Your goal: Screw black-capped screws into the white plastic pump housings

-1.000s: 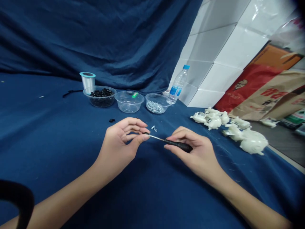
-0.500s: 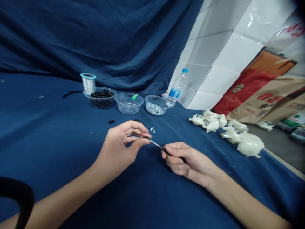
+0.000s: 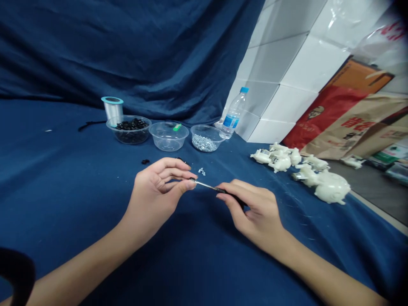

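Blue cloth [image 3: 79, 204] covers the surface and hangs behind it. Two bare hands work at the near middle. Left grip [image 3: 157, 191] is pinched nearly closed on one small black part [image 3: 192, 179], mostly hidden by the fingertips; right grip [image 3: 256, 208] is wrapped around the dark handle of one screwdriver [image 3: 208, 185], its shaft reaching left to that part. Just beyond lie a few loose screws [image 3: 202, 171], seemingly three, and, farther left, about two black pieces [image 3: 145, 161]. Three clear bowls stand in a far row: left bowl [image 3: 145, 127] of black pieces, middle bowl [image 3: 168, 142] with one green sticker, right bowl [image 3: 219, 137] of screws. One spool [image 3: 113, 109] and one bottle [image 3: 234, 112] flank them. Several white figures [image 3: 332, 187], overlapping beyond sure count, lie right.
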Demonstrator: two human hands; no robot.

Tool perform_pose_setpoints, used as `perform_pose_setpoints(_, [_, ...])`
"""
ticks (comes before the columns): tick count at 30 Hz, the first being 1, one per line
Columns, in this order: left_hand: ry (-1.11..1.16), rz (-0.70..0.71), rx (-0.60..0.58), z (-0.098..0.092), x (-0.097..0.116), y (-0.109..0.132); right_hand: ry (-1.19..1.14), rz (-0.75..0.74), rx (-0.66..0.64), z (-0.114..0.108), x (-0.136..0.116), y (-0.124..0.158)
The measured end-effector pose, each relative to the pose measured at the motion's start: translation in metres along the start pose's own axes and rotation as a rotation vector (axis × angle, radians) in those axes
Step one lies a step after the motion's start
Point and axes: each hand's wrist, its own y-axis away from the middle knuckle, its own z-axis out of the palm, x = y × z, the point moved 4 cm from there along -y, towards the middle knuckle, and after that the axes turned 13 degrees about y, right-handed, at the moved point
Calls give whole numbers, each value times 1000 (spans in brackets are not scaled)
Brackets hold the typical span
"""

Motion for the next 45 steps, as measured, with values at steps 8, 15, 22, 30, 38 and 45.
perform_pose_setpoints(8, [-75, 33, -43, -2, -3, 1, -842, 702, -533, 26, 15, 6])
perform_pose_setpoints(15, [-79, 36, -17, -1, 1, 0, -643, 542, -296, 14, 19, -3])
perform_pose_setpoints(22, [-36, -21, 16, 0, 0, 4, -18, -10, 3, -3, 0, 0])
perform_pose_setpoints(30, [-175, 20, -16, -3, -3, 5, -726, 645, -456, 19, 14, 3])
perform_pose_setpoints(38, [-78, 47, -23, 2, 1, 3, -731, 583, -305, 13, 20, -2])
perform_pose_setpoints(45, [10, -49, 8, 2, -3, 5, -26, -82, 59, -8, -3, 0])
